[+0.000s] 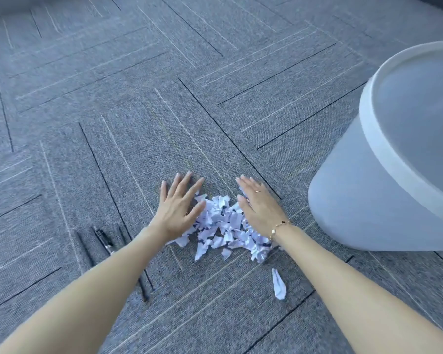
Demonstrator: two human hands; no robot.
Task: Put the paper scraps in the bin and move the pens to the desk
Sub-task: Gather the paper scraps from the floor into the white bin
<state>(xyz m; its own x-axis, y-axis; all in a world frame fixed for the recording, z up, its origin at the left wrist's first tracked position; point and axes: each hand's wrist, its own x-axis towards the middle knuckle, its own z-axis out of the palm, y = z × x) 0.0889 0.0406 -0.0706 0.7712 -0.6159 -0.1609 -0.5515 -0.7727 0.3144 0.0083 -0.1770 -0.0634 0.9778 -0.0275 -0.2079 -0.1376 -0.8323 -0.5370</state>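
On the carpet beside the bin [384, 175], the light, loose paper scraps [225, 226] sit between the flat, spread left hand [179, 210] and right hand [260, 208], best scooped from both flanks.

I log: scraps [228, 226], torn white paper, heaped on carpet; bin [384, 190], pale, upright, right of heap; pens [104, 240], black, lying left

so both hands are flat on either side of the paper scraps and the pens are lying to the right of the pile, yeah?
Not quite: the head view shows the pens lying left of the paper scraps, beside the left hand's forearm. The right hand and left hand do flank the pile, open.
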